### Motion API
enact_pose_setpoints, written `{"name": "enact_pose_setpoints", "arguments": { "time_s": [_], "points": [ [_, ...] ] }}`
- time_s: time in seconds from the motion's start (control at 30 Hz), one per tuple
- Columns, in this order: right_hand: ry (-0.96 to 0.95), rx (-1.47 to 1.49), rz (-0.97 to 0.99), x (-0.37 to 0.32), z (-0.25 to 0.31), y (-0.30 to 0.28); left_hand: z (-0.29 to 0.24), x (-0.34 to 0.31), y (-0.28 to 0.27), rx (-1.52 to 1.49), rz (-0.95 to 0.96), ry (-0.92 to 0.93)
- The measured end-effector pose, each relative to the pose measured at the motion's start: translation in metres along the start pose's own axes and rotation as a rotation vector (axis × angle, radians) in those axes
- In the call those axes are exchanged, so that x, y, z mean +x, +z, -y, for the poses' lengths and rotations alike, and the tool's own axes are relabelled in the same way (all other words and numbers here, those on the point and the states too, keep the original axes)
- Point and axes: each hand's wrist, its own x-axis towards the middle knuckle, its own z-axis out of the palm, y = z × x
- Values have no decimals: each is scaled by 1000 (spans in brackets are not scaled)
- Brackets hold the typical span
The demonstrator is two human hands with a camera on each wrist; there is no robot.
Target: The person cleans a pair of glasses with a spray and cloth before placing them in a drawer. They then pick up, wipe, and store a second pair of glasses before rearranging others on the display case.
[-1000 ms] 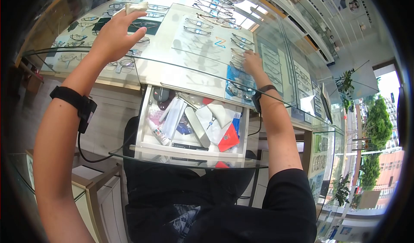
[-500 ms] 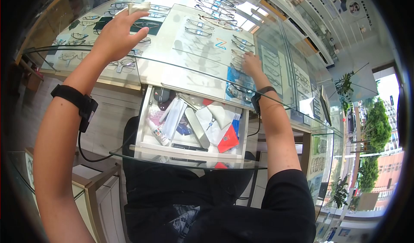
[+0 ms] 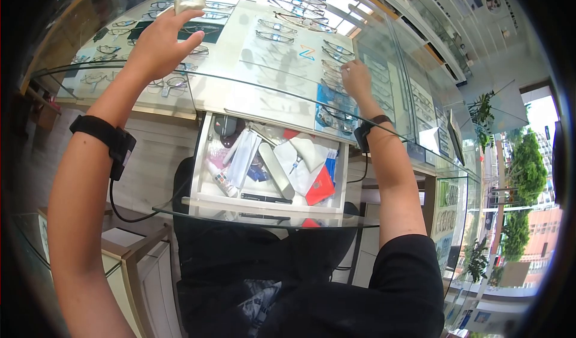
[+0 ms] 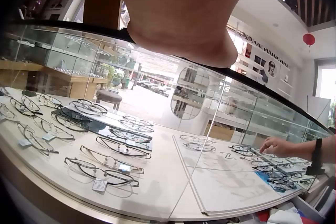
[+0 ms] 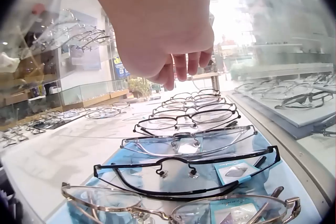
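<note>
My left hand (image 3: 157,47) is over the glass top at the left of the display case. It holds a crumpled cream cloth (image 3: 189,4) at its fingers, with the thumb apart; the grip itself is partly hidden. Inside the case, my right hand (image 3: 358,79) reaches over a row of eyeglasses (image 3: 337,51) at the right side of the white board. In the right wrist view, its fingers (image 5: 180,68) hang loosely down above the far end of that row. Nearer that camera, black-framed glasses (image 5: 186,169) and gold-rimmed glasses (image 5: 157,214) lie on a blue sheet (image 5: 110,174).
An open drawer (image 3: 193,185) in front of me holds a red packet (image 3: 321,188), a grey eyeglass case (image 3: 276,170) and a tube. The case's glass front edge (image 3: 258,90) crosses before both arms. More eyeglasses (image 4: 100,176) lie on the left side.
My right wrist has shifted slightly right, and the hand has turned a little over the glasses. The left hand stays with the cloth. The head view has tilted slightly.
</note>
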Motion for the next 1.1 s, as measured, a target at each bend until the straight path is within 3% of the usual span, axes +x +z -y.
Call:
{"name": "enact_pose_setpoints", "arguments": {
  "time_s": [0.17,0.37,0.43,0.47,0.63,0.67,0.8,0.87,0.93,1.1],
  "points": [
    [23,-58,-35,-13,15,-22,2,1,1,23,6,16],
    [-181,-6,-74,-47,58,-54,6,2,3,46,7,45],
    [-458,-67,-59,-54,79,-69,7,3,2,59,-6,60],
    [-456,-63,-67,-60,94,-79,7,3,3,57,-9,51],
    [-927,178,163,-95,163,-114,2,2,1,40,10,22],
    [-1086,127,45,-98,174,-119,1,2,0,48,6,28],
    [-1257,233,-196,-106,217,-159,0,2,2,44,-3,22],
    [-1230,274,-216,-95,227,-178,-2,2,1,71,-25,4],
    [-1054,308,-289,-75,232,-200,-5,2,-2,83,-30,4],
    [-579,120,-173,11,196,-213,-10,1,-6,73,37,-43]
  ]
}}
